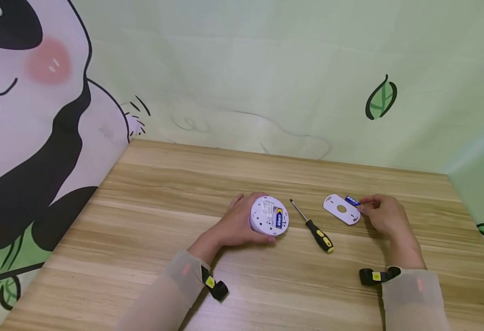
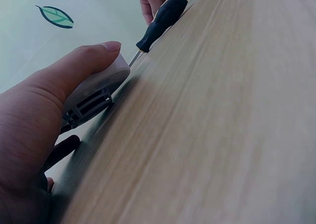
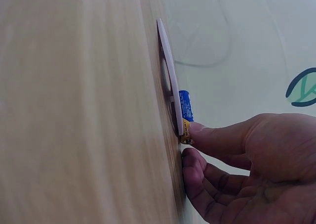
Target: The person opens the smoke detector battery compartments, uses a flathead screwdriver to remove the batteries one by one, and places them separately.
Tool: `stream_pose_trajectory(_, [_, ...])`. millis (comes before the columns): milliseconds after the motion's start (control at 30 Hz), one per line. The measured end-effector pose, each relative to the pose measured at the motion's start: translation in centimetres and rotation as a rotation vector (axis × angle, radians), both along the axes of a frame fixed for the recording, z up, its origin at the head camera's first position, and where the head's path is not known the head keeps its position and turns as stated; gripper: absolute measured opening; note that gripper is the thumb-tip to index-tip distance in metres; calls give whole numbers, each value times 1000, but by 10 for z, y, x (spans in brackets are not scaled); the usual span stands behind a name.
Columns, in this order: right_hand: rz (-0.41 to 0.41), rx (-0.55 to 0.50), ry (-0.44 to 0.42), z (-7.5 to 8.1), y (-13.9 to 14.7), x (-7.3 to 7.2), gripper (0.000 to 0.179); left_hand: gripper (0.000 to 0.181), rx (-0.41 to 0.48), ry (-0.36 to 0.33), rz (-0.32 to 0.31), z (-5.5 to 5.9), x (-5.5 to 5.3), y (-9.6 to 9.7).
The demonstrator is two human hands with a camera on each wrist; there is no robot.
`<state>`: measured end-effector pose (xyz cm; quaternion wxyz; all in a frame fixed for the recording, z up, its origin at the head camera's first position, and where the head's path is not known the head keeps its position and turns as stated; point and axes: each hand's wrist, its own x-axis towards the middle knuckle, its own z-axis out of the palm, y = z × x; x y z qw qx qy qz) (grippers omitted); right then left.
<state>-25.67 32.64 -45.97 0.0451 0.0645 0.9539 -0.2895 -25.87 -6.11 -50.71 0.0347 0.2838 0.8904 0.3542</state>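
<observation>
My left hand [image 1: 239,224] grips a round white smoke detector [image 1: 262,215] by its side, fingers behind and thumb along the near edge. Its back faces up, with printed text and one blue-and-yellow battery [image 1: 279,219] in the compartment. At the right, the thumb and fingertips of my right hand [image 1: 386,215] pinch the yellow end of a loose battery [image 1: 352,201]. That battery lies against the far edge of a white oval mounting plate [image 1: 332,206] with a round hole. In the right wrist view, the thumb [image 3: 217,137] covers part of the battery's end.
Between the smoke detector and the plate lies a screwdriver [image 1: 319,235] with a black-and-yellow handle, its tip pointing away. The wooden table [image 1: 209,174] meets a pale green printed cloth [image 1: 242,82] at the back. A panda drawing [image 1: 105,110] is on the left side.
</observation>
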Motion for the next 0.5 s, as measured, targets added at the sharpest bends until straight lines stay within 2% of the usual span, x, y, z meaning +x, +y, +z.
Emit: stream_pose_trajectory(500, [-23, -17, -17, 5, 0, 0, 42, 111, 20, 8, 4, -1, 0, 0])
